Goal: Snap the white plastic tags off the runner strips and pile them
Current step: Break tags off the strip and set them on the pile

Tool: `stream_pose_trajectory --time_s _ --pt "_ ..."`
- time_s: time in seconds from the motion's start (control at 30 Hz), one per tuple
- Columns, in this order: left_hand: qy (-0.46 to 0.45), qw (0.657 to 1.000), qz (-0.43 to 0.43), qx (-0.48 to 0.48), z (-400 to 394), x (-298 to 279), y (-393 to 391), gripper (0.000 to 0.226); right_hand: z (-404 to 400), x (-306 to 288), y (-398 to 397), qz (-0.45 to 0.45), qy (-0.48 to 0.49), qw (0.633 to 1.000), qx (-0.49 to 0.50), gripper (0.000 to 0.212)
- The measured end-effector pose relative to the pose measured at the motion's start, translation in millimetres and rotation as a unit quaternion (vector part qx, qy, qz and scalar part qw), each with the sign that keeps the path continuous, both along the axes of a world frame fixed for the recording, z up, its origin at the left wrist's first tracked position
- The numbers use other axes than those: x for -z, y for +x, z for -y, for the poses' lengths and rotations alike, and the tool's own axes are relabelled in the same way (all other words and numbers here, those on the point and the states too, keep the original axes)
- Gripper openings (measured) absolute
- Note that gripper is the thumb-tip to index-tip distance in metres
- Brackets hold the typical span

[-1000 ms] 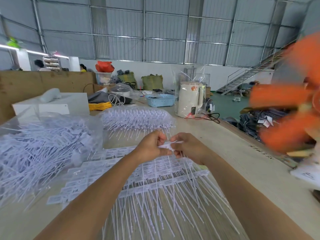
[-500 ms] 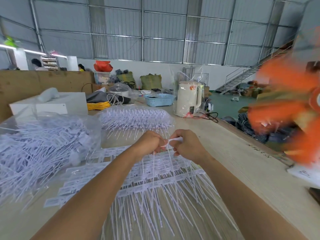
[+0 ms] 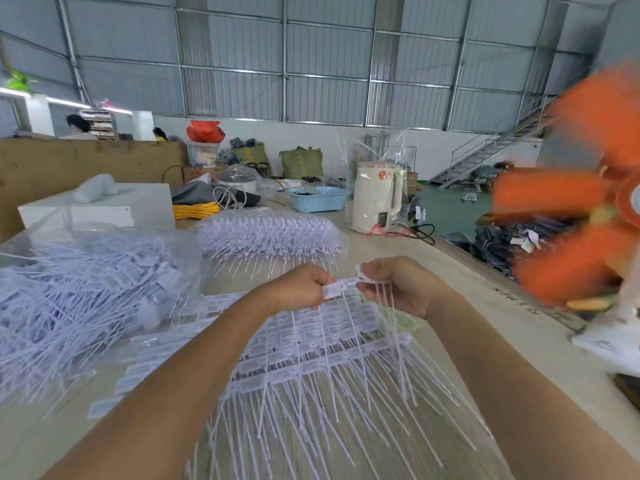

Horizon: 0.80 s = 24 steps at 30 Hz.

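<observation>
Two bare forearms reach in from the bottom edge, their elbows cut off by the frame, over a pale table [image 3: 460,282]. Beneath them lies a spread of white plastic tags [image 3: 311,368] joined in rows on runner strips, their long thin tails fanning toward the viewer — the printing on them is too small to read. Above this spread the left hand [image 3: 298,289] and right hand [image 3: 398,285] meet, both with fingers curled, each pinching one end of a short strip [image 3: 341,285] held between them; several tails hang down from it and from the right hand's fingers. How many tags the right hand grips cannot be made out. To the left a large loose pile of tags [image 3: 86,289] sits in clear plastic, cut off at the edge. Farther back lies another bagged bundle [image 3: 270,233], then a blue basket [image 3: 317,199] and a white kettle [image 3: 375,202] wrapped in plastic. At the right edge, a blurred orange shape [image 3: 581,216] — unidentifiable.
</observation>
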<state>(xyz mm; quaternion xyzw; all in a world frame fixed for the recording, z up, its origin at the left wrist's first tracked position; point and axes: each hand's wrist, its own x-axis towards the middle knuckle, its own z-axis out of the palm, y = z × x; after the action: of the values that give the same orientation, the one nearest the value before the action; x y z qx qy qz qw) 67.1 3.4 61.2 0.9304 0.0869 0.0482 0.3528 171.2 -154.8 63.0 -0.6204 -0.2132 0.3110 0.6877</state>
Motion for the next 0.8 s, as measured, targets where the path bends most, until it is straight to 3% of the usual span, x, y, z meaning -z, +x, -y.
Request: stream_pose_trajectory --time_s 0.07,0.13,0.37,0.53,0.6,0.7,0.8 --pt "-0.008 1.0 0.006 0.0 0 2 0 0.029 -9 0 -8 0.096 -0.09 0.991 -0.008 0.006" --pt "-0.024 1.0 0.019 0.002 1 5 0 0.033 -15 1 -17 0.131 -0.13 0.983 -0.008 0.007" --pt "-0.041 0.997 0.072 -0.005 -3 11 1 0.04 -24 10 -32 0.114 -0.087 0.989 -0.026 0.01" --pt "-0.007 0.999 0.005 -0.032 -15 11 -7 0.019 -23 9 -29 0.168 -0.085 0.982 -0.024 0.018" --pt "-0.053 0.998 -0.013 -0.008 -16 14 -11 0.027 -22 10 -28 0.194 -0.089 0.977 -0.014 0.01" --pt "-0.085 0.996 0.03 -0.012 -14 15 -13 0.031 -23 13 -29 0.225 -0.095 0.97 -0.007 0.001" --pt "-0.099 0.992 0.073 -0.042 -10 16 -10 0.036 -26 15 -32 0.233 -0.082 0.969 0.015 0.011"
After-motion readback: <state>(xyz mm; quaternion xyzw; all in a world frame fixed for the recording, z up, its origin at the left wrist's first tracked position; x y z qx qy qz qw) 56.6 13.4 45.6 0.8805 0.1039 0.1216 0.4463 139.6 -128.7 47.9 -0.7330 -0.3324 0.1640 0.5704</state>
